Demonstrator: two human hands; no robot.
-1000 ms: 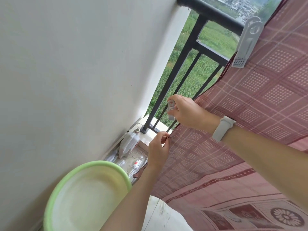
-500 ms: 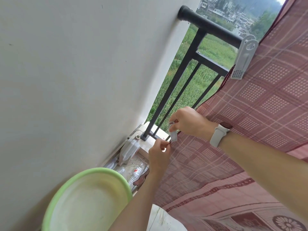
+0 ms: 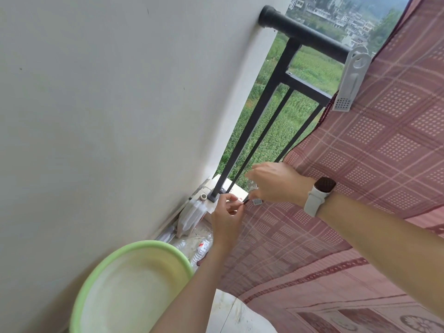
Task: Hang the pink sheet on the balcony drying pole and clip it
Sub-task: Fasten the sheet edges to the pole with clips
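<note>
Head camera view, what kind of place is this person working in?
Most likely a home balcony used for drying laundry: a black railing meets a white wall, fields and houses lie beyond, a pink sheet hangs clipped by a large clip, and a green basin sits below.

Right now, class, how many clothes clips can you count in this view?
2. A large white clip clamps the pink sheet on the black railing bar. A small clip is in the right hand, by the sheet's lower corner. The sheet may hide others.
</note>
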